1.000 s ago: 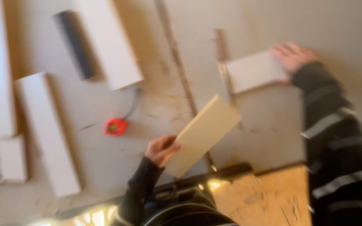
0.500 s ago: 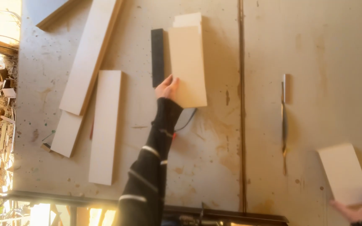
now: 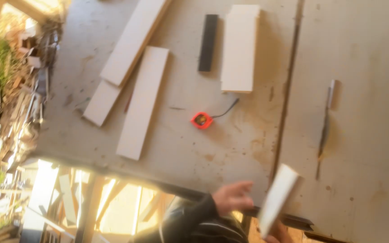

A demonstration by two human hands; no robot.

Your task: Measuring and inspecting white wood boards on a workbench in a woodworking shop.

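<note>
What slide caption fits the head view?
Hand beside a tilted pale board at the workbench edge; orange tape measure and boards beyond.

A single head-worn camera looks steeply down on the table (image 3: 347,67) from above and a little back, tilted so the near edge runs slantwise across the lower frame. The view is wide; the hands (image 3: 232,198) sit blurred at the bottom edge, nearest the lens.

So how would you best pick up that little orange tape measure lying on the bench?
Come from above and pinch the tape measure across its squarish orange body. It lies flat on the workbench with open space around it; leave the thin dark strip trailing from it alone.
</note>
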